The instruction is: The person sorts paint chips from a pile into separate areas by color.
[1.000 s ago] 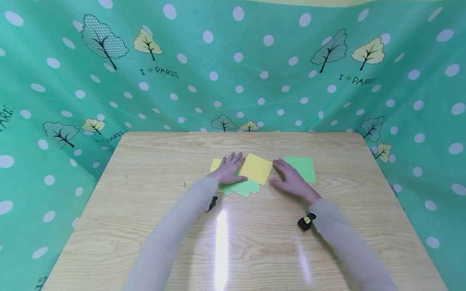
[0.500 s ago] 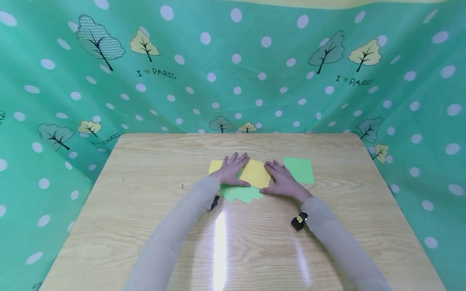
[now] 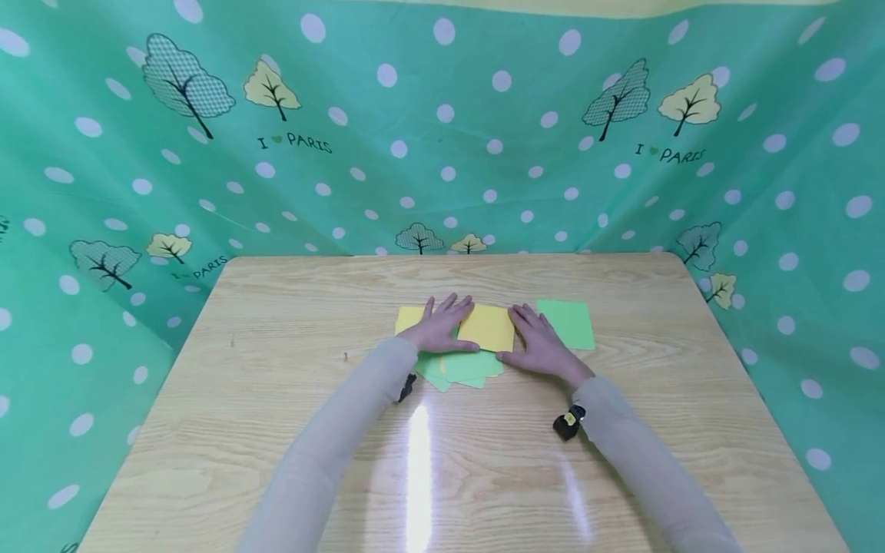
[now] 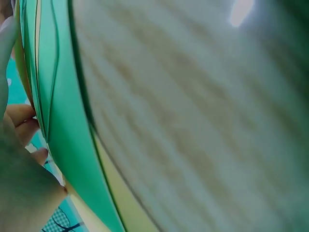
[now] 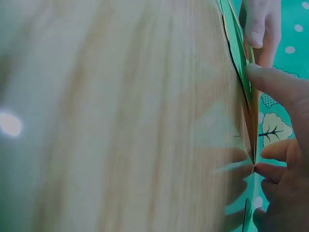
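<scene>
A yellow square card (image 3: 487,329) lies level between my two hands, on top of a loose overlapping pile. Green cards (image 3: 473,369) stick out below it toward me, and another yellow card (image 3: 409,316) shows at the pile's left. My left hand (image 3: 442,329) rests with extended fingers over the pile, along the top card's left edge. From the other side my right hand (image 3: 542,344) touches the same card's right edge with its fingertips, thumb near the lower corner. In the left wrist view, green layers (image 4: 72,130) fan out beside the left hand (image 4: 24,183).
A lone green square card (image 3: 570,326) lies just behind and right of the right hand. All of this sits on a wooden table (image 3: 311,461). Behind and beside it hangs a teal dotted curtain (image 3: 449,153) with printed trees.
My right hand has moved left to the yellow card's edge. That card has turned from tilted to nearly square. The green cards below have shifted slightly toward me.
</scene>
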Tool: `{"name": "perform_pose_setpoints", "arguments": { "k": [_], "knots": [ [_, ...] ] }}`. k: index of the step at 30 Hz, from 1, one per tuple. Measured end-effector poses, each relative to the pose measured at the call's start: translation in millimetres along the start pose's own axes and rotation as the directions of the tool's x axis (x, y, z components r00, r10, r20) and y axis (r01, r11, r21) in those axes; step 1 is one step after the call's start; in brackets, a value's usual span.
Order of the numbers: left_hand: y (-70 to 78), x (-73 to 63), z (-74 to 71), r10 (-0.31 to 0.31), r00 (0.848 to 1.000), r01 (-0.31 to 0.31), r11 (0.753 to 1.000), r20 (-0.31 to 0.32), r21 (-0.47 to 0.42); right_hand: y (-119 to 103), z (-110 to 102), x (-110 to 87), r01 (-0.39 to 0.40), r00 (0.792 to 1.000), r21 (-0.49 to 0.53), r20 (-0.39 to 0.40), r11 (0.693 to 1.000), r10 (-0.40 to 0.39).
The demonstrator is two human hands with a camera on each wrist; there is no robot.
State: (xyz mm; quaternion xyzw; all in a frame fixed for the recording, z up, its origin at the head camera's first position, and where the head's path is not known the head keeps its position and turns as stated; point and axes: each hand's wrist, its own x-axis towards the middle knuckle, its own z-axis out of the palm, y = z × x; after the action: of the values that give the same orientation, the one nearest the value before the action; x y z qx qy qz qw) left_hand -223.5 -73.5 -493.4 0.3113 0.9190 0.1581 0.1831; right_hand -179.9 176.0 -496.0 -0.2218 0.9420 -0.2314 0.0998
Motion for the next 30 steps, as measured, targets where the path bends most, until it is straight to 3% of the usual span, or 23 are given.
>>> {"name": "perform_pose_setpoints", "arguments": {
  "k": [4,7,12,19,22,26,28,30],
  "knots": [
    [1.0,-0.3,-2.2,0.011,1.000,-0.011,1.000,-0.020,-0.011,1,-1,-0.5,-0.005,1.000,0.032,-0.025,0.999,0.006],
    [1.6,-0.1,-3.7,0.017,0.999,-0.018,0.999,-0.029,-0.037,0,-2,-0.7,-0.001,1.000,0.120,-0.028,0.993,0.004],
    [0.3,1.2,-3.1,0.026,0.997,-0.032,0.995,-0.066,-0.094,-3,-5,1.9,0.006,1.000,0.282,-0.030,0.959,0.002],
    [0.0,2.5,0.0,0.028,0.989,-0.061,0.973,-0.147,-0.222,-10,-6,5.8,-0.021,0.999,0.378,-0.036,0.926,0.037],
    [1.6,2.0,0.5,0.034,0.985,-0.081,0.957,-0.172,-0.277,-12,-5,6.0,-0.009,0.998,0.496,-0.048,0.868,0.038],
    [3.5,2.2,1.4,0.053,0.975,-0.125,0.932,-0.214,-0.341,-13,-4,8.1,0.034,0.996,0.658,-0.088,0.752,0.032],
    [4.2,2.5,1.8,0.059,0.972,-0.139,0.926,-0.228,-0.352,-14,-3,9.8,0.052,0.993,0.689,-0.112,0.723,0.035],
    [4.9,2.9,2.0,0.062,0.970,-0.144,0.926,-0.235,-0.350,-14,-2,11.1,0.054,0.992,0.699,-0.119,0.713,0.043]
  ]
}}
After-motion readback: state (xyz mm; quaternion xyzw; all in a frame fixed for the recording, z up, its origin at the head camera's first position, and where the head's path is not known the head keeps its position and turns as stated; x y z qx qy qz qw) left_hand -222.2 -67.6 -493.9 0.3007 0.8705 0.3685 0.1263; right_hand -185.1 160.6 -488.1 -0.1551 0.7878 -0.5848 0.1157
